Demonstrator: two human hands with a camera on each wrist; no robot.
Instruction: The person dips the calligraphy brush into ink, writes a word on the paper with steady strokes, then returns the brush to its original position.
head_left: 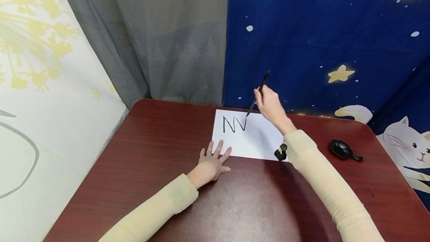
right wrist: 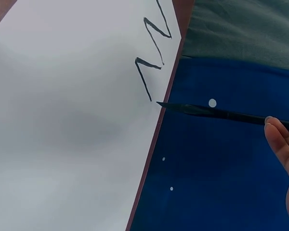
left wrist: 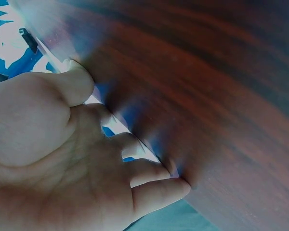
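Observation:
My right hand (head_left: 270, 105) pinches a dark writing brush (head_left: 263, 83) partway up its handle, its tip pointing down at a white sheet of paper (head_left: 255, 141). In the right wrist view the brush (right wrist: 197, 110) tip hovers close to the end of a black stroke; whether it touches the paper I cannot tell. Black strokes (head_left: 234, 124) shaped like an N and a V stand on the sheet's upper left. Spread fingers of my left hand (head_left: 211, 165) rest on the paper's lower left corner and the table. The left wrist view shows its palm (left wrist: 62, 144) side.
A small black turtle-shaped dish (head_left: 342, 149) sits on the right of the reddish-brown table (head_left: 151, 152). Behind the table's far edge hang a grey curtain (head_left: 178, 40) and a blue starry one (head_left: 285, 47). A black camera (head_left: 280, 152) is strapped by my right wrist.

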